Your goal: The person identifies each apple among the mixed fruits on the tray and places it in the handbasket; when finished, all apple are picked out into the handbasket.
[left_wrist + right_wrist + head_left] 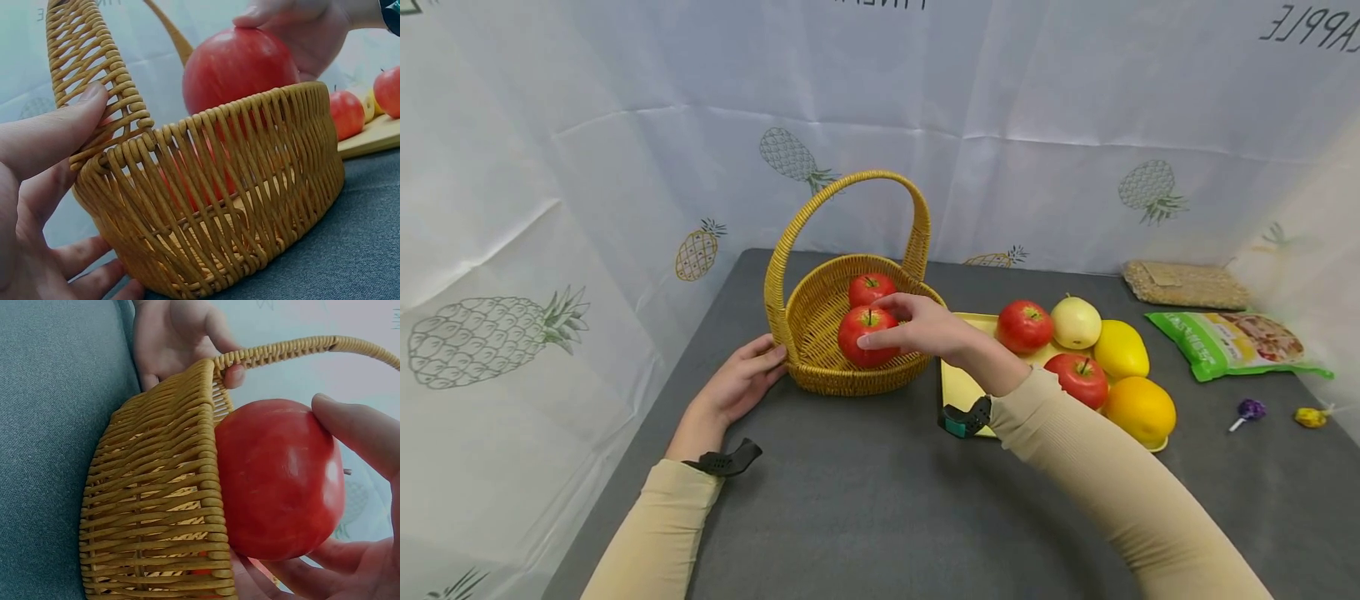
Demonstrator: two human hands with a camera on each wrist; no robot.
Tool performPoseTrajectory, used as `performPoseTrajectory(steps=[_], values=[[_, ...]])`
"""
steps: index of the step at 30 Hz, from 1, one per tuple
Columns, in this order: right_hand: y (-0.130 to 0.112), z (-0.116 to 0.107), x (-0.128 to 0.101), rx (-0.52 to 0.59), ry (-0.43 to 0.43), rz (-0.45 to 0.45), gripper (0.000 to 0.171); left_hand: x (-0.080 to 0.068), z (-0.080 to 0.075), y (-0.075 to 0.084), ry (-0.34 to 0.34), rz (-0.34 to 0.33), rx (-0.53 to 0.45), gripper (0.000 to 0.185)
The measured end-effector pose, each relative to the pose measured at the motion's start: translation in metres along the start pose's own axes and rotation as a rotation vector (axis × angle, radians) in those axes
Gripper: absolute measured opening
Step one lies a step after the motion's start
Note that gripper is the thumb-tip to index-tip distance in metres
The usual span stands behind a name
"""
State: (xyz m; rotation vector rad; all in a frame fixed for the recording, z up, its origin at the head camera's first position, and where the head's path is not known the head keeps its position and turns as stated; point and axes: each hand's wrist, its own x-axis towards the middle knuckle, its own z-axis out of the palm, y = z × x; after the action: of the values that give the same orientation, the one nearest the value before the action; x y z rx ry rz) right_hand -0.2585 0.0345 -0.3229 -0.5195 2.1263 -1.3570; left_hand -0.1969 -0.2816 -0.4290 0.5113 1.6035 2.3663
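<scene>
My right hand (925,325) holds a red apple (867,337) between thumb and fingers, over the near right rim of a yellow wicker basket (842,383). In the right wrist view this apple (281,481) is partly below the rim, with the thumb on one side and fingers on the other. A second red apple (871,288) lies inside the basket, towards its back. My left hand (741,379) grips the basket's left side, where the tall arched handle (777,283) meets the rim. In the left wrist view the thumb (81,115) presses the handle's base.
Right of the basket a yellow tray (958,387) bears red apples (1025,327), a pale pear (1076,322), a lemon (1122,350) and an orange (1140,408). Farther right lie a green snack bag (1236,342), a woven pouch (1183,285) and two lollipops (1251,409).
</scene>
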Motion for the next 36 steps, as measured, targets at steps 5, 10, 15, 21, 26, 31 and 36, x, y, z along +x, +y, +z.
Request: performPoseTrajectory(steps=[5,10,15,21,26,31,36], values=[[0.0,0.002,0.004,-0.027,-0.01,0.013,0.072,0.0,-0.001,-0.001,-0.007,0.001,-0.002,0.025],[-0.004,0.005,0.008,-0.054,-0.029,-0.007,0.073,-0.001,0.0,-0.001,0.004,-0.002,-0.002,0.025],[-0.01,0.007,0.012,-0.059,-0.032,-0.017,0.067,-0.001,-0.001,0.0,0.005,-0.002,-0.006,0.025],[-0.011,0.014,0.02,-0.098,-0.05,-0.012,0.068,-0.001,-0.001,0.0,0.007,0.001,-0.015,0.024],[-0.014,0.016,0.027,-0.109,-0.069,0.002,0.072,0.0,0.001,0.0,0.008,0.005,-0.015,0.024],[-0.017,0.015,0.037,-0.095,-0.112,0.023,0.072,0.0,0.003,0.0,0.026,-0.009,-0.008,0.023],[-0.017,0.013,0.047,-0.109,-0.111,0.047,0.071,-0.001,0.003,0.001,0.031,-0.014,-0.003,0.022]])
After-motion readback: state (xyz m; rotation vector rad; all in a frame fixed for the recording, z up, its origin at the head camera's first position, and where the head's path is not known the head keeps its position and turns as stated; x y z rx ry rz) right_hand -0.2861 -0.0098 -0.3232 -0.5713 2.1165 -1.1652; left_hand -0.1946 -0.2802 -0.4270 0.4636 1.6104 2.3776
